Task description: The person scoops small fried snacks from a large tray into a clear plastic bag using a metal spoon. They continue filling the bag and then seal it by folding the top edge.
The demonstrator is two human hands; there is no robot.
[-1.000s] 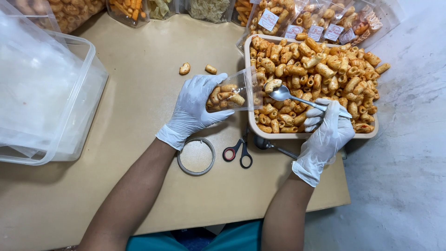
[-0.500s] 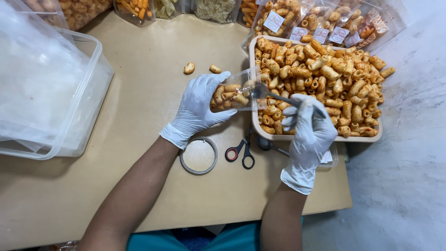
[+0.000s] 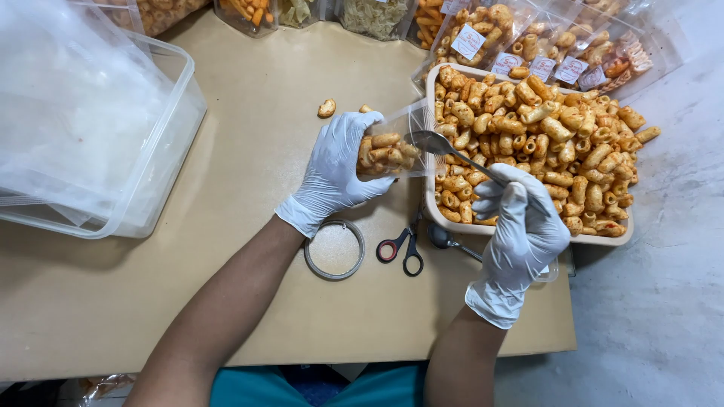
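Landmark: snack tray [image 3: 445, 215]. Right hand [image 3: 520, 230], gloved, at the tray's near edge, fingers closed around a metal spoon [image 3: 452, 151]; handle runs diagonally, bowl pointing up-left. Left hand [image 3: 339, 169], left of the tray, fingers wrapped around a clear pouch [image 3: 388, 147] part-filled with snacks, mouth facing the spoon bowl, touching it.

One camera on my head, looking almost straight down at my own work.

It faces the tan worktop [image 3: 249, 105] from above and close in: my forearms come up from the bottom edge, and my hands sit near the middle of the view. The far edge of the worktop, lined with snack bags [image 3: 520, 45], runs along the top; the grey floor [image 3: 664, 301] shows on the right. There is no second view to share any part with it.
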